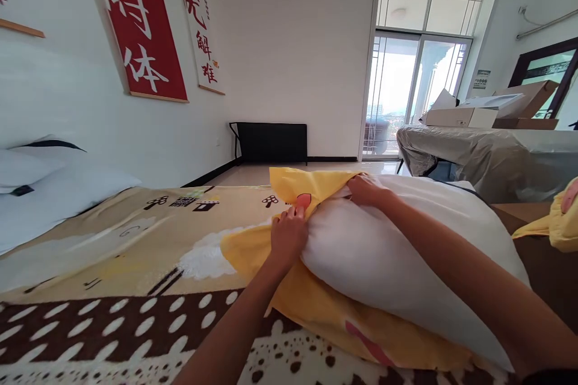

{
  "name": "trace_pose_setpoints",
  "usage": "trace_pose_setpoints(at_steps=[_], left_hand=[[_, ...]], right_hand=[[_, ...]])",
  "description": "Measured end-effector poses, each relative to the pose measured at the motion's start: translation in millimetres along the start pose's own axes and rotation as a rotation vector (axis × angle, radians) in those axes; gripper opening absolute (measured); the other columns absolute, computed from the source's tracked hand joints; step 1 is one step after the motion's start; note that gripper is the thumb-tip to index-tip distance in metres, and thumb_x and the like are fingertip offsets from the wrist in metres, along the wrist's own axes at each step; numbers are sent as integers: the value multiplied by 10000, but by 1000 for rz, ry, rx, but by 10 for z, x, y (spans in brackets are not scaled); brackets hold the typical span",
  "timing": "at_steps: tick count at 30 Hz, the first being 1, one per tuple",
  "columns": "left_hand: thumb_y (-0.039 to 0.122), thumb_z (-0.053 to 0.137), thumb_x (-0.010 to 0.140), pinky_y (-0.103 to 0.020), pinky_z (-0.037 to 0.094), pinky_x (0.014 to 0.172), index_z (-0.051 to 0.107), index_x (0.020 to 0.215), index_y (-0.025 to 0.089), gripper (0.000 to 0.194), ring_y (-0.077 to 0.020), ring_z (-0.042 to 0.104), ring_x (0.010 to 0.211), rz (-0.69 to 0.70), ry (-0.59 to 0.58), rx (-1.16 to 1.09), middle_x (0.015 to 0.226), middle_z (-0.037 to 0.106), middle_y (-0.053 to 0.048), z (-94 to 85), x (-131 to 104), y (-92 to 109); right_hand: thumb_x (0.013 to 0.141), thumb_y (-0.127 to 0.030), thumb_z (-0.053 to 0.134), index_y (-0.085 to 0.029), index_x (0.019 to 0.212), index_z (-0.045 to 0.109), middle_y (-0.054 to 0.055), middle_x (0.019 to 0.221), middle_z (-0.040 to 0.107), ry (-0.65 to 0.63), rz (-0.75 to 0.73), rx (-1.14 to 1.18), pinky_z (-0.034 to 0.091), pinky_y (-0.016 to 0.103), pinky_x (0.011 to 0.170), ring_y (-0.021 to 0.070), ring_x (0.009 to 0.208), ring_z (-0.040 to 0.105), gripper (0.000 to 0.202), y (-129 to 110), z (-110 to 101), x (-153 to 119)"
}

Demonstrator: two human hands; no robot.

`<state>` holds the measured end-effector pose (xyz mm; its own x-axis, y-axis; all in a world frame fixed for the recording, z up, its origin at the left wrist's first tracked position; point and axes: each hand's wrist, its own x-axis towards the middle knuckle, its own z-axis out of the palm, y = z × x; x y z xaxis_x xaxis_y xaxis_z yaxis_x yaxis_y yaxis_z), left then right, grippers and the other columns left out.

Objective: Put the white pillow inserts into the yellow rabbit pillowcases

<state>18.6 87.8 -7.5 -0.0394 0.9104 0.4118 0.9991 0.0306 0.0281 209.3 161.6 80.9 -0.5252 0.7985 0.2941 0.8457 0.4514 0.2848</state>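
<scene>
A plump white pillow lies on the bed in front of me, its left end partly inside a yellow pillowcase. Part of the yellow cloth spreads beneath the pillow toward me. My left hand is closed on the case's edge at the pillow's left end, by an orange-red patch on the cloth. Farther back, my right hand grips the case's upper edge where it meets the pillow, and some of its fingertips are hidden. My right forearm stretches across the top of the pillow.
A beige and brown patterned blanket covers the bed. White pillows lie at the left by the wall. Bunched yellow cloth sits at the right edge. Behind stand a plastic-covered table with boxes and a black folded panel.
</scene>
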Motion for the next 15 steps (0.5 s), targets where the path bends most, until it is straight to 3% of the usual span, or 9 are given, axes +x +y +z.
trace_pose_setpoints(at_steps=[2,4,6,8,11,15], left_hand=[[96,325,852,-412,391,912,562,1148,135,381,-260,570,1055,-16,-68,-13,1133,618,-163,291,49,-20],[89,325,848,-401,405,895,587,1124,137,383,-245,587,1040,-41,-120,-31,1117,639,-160,516,69,-78],[111,352,836,-408,410,886,585,1139,152,385,-245,587,1045,-70,-139,-44,1113,648,-148,618,96,-165],[145,398,808,-429,406,885,588,1138,179,382,-254,586,1035,-97,-130,-45,1094,657,-127,590,146,-253],[204,413,807,-471,367,914,611,1081,197,338,-276,558,1043,-141,-49,-16,1096,645,-120,400,245,-306],[201,333,859,-505,250,1009,586,1126,190,368,-293,467,1136,-150,94,24,1230,560,-148,191,295,-167]], right_hand=[[806,-216,582,-68,1083,617,217,1141,602,-16,-49,-17,399,373,905,291,1073,544,316,-298,120,-193],[849,-190,513,-126,1105,600,160,1187,585,14,-189,-14,380,351,947,239,1105,519,278,-672,319,-492],[850,-204,492,-151,1004,615,133,1054,628,101,-447,34,408,385,908,234,1000,550,204,-986,582,-790],[811,-235,536,-116,985,617,157,1010,633,131,-522,-4,438,423,848,263,934,565,225,-1141,851,-976],[842,-190,494,-66,1172,555,217,1200,571,269,-386,-90,408,470,915,307,1086,530,358,-1061,1135,-962],[838,-247,550,-79,1325,450,220,1328,494,288,-335,-63,368,470,992,308,1194,483,525,-726,1187,-684]])
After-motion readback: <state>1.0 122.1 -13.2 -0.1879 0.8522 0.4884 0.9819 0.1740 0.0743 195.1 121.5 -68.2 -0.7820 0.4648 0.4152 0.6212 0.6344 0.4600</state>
